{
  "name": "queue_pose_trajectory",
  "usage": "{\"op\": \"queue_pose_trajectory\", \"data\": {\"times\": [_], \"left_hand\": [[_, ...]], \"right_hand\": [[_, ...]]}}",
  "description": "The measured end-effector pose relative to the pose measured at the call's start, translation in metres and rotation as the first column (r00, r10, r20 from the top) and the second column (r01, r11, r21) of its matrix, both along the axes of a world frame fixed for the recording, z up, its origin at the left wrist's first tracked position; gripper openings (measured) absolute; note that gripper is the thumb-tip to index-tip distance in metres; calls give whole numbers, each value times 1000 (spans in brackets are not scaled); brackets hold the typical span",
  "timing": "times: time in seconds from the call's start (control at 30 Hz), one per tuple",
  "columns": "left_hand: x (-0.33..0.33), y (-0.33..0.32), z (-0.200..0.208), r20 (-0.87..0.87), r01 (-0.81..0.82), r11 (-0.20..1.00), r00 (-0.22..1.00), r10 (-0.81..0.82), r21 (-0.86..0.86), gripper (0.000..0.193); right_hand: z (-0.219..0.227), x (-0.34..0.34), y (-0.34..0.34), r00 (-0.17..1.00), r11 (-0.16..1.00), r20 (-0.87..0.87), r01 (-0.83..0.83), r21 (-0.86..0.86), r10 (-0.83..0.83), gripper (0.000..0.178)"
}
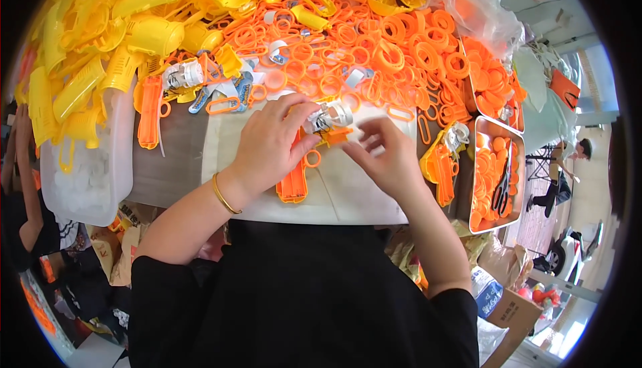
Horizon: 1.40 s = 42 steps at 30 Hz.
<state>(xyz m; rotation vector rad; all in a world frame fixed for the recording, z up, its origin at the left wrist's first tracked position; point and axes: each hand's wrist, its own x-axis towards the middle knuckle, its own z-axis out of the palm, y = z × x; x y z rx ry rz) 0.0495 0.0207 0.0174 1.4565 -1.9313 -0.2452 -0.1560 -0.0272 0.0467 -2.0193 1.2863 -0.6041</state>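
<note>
Orange toy body (291,187) over the white sheet (364,197), centre.
Left to right: 1 translucent tub (122,134); left hand (267,134), fingers pinching the body's upper end; right hand (393,154), fingers parted just beside it; 1 tray (498,225) of orange discs (484,174).

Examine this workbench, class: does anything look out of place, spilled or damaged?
The scissors stand out: they lie on loose orange discs inside the metal tray at right, a tool among parts. Nothing looks clearly broken.
</note>
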Motion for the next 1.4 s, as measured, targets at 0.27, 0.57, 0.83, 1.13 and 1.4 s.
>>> {"op": "queue_pose_trajectory", "data": {"times": [0.27, 0.57, 0.83, 1.13, 1.4], "left_hand": [[-1, 3, 5, -6, -25, 1000, 1000, 25, 19, 43], [-1, 3, -1, 42, -55, 997, 997, 57, -48, 43], [0, 4, -2, 43, -35, 999, 998, 37, -35, 43], [-1, 4, 0, 23, -29, 1000, 999, 29, -4, 43], [7, -1, 2, 20, -3, 1000, 1000, 4, -17, 42]], "right_hand": [[-10, -3, -9, 999, 999, 34, -43, 29, 42, 24], [-14, -2, 13, 999, 988, 33, -44, 147, 39, 31], [21, -18, -30, 980, 994, -175, -101, -51, 90, 15], [-13, 19, 18, 889, 843, -205, -454, -290, 409, 19], [6, -21, -24, 962, 949, -193, -234, -213, 194, 28]]}}
